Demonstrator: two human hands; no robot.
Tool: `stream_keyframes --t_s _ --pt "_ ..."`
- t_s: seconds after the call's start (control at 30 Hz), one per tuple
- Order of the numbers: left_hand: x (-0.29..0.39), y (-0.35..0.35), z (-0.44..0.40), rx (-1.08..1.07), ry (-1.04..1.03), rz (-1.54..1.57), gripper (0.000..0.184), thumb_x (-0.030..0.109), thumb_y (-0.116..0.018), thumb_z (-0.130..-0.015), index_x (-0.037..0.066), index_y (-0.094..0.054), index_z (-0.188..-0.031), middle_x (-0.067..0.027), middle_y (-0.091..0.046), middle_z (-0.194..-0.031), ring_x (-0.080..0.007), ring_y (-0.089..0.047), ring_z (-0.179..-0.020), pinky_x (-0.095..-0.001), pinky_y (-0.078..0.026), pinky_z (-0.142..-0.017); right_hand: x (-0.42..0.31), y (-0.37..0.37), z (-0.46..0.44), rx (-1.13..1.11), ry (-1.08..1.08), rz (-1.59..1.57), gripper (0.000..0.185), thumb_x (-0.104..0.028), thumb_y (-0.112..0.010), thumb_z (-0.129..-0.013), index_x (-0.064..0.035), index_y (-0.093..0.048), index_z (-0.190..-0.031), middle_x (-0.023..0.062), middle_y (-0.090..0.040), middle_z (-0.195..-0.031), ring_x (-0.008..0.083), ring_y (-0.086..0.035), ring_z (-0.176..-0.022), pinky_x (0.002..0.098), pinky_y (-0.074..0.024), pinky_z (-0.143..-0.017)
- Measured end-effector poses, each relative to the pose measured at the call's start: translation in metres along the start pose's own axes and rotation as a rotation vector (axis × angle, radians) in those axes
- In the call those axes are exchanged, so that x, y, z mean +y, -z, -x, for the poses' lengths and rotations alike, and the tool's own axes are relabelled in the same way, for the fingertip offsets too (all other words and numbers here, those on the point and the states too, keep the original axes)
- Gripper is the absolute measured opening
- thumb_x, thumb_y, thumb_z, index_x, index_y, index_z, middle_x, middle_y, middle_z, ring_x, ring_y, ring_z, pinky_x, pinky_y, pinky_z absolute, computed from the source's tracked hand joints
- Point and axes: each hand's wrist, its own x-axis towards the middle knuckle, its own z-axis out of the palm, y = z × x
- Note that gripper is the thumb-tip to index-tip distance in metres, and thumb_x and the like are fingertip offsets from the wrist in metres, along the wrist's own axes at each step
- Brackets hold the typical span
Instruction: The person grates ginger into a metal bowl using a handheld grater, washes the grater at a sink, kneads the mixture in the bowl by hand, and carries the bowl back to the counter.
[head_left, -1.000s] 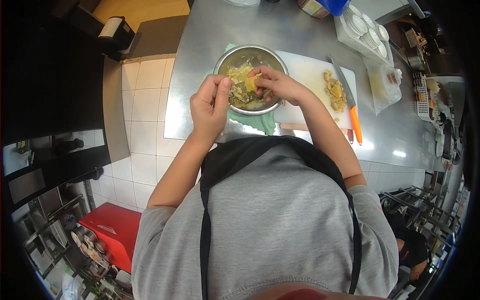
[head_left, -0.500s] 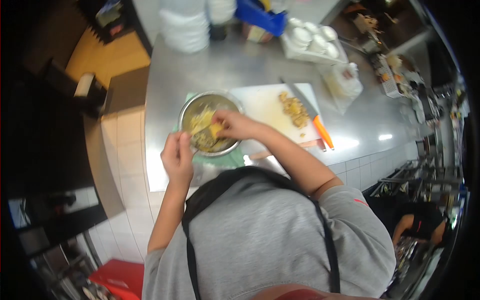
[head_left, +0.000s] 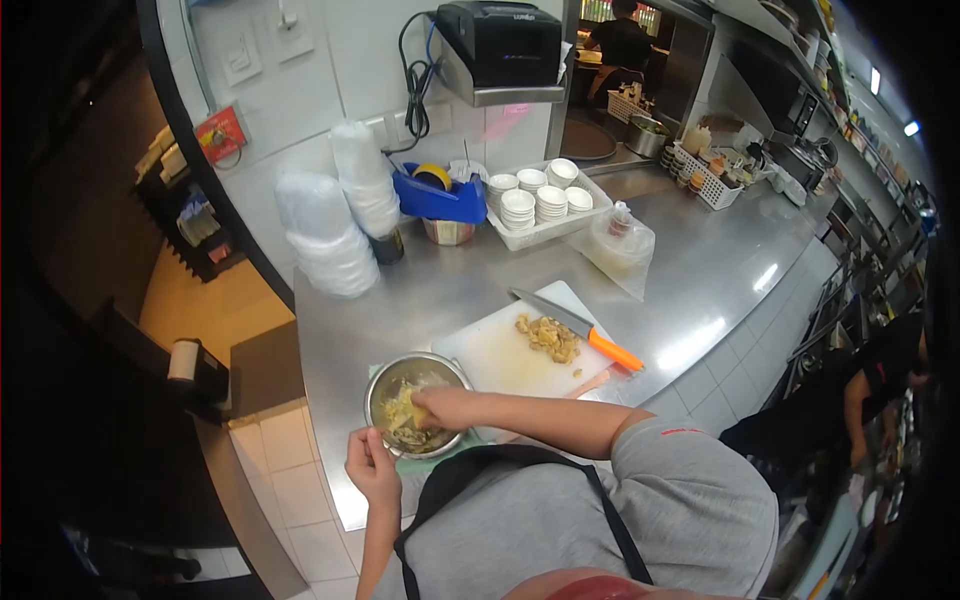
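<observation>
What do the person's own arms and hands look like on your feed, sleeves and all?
The left hand and right hand are bare: no gloves or watch show. The right sleeve is short and grey, with a small red mark; the left sleeve isn't visible. A black apron covers the grey shirt.
</observation>
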Motion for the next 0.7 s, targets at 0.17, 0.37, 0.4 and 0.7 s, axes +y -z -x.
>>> stream_keyframes --t_s 0.17,0.37,0.4,0.7 --pt "0.003 -0.002 0.006 -0.019 0.006 0.023 0.018 0.016 -0.047 -0.091 0.002 -0.051 -0.079 0.0070 -0.040 -0.052 0.0010 -0.033 -0.044 -0.0160 -0.024 -0.040 0.009 -0.016 -0.002 0.101 -0.097 0.069 0.035 -0.020 -0.061 -0.076 0.0010 -0.050 -0.101 0.0212 -0.053 -0.100 0.0372 -0.054 -0.092 0.0425 -0.0432 -0.079" --pt "0.000 -0.006 0.006 -0.015 -0.050 -0.012 0.019 0.016 -0.047 -0.091 0.003 -0.050 -0.078 0.0062 -0.039 -0.052 0.0007 -0.030 -0.042 -0.0173 -0.021 -0.038 -0.017 -0.009 0.012 0.125 0.037 0.031 0.032 -0.015 -0.059 -0.074 0.0025 -0.051 -0.100 0.0213 -0.055 -0.098 0.0354 -0.055 -0.092 0.0418 -0.0440 -0.079" --pt "-0.002 -0.005 0.009 -0.010 -0.061 -0.017 0.019 0.016 -0.046 -0.092 0.003 -0.049 -0.078 0.0057 -0.037 -0.051 0.0003 -0.028 -0.039 -0.0186 -0.019 -0.036 -0.013 -0.013 0.011 0.125 0.034 0.027 0.032 -0.015 -0.059 -0.074 0.0025 -0.051 -0.100 0.0213 -0.055 -0.098 0.0354 -0.055 -0.092 0.0418 -0.0440 -0.079" --pt "0.002 -0.001 0.012 0.006 -0.045 0.013 0.019 0.016 -0.047 -0.091 0.002 -0.050 -0.078 0.0065 -0.041 -0.053 0.0010 -0.032 -0.043 -0.0166 -0.022 -0.039 -0.012 -0.017 0.007 0.130 0.046 0.060 0.023 -0.013 -0.054 -0.076 0.0029 -0.056 -0.093 0.0228 -0.060 -0.086 0.0366 -0.059 -0.083 0.0429 -0.0457 -0.075"
